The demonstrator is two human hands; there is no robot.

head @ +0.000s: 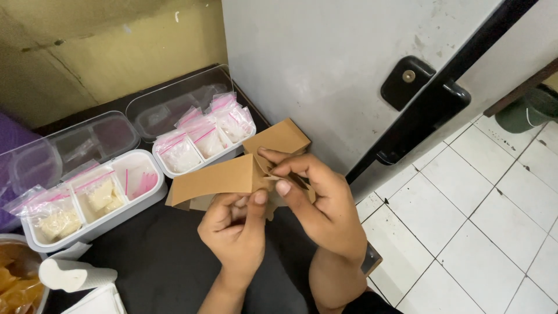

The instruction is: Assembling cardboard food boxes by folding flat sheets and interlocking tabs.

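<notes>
I see the flat brown kraft-paper pouch (218, 180) held up in the middle of the view, above the black bench (157, 261). The left hand (235, 229) grips the pouch from below, thumb pressed on its right edge. The right hand (317, 200) pinches the same edge from the right side, fingers narrow, and seems to pull the mouth apart. A second brown pouch (282, 138) lies just behind the held one, partly hidden. To open it well, I judge the thumbs should slide against each other softly, so the paper does not tear. Left of the pouch stand two white plastic divided trays (139, 200) with small clear zip bags with pink strips (203, 136) holding pale contents. Right of the pouch is a grey door (325, 70) and white floor tiles (482, 232).
</notes>
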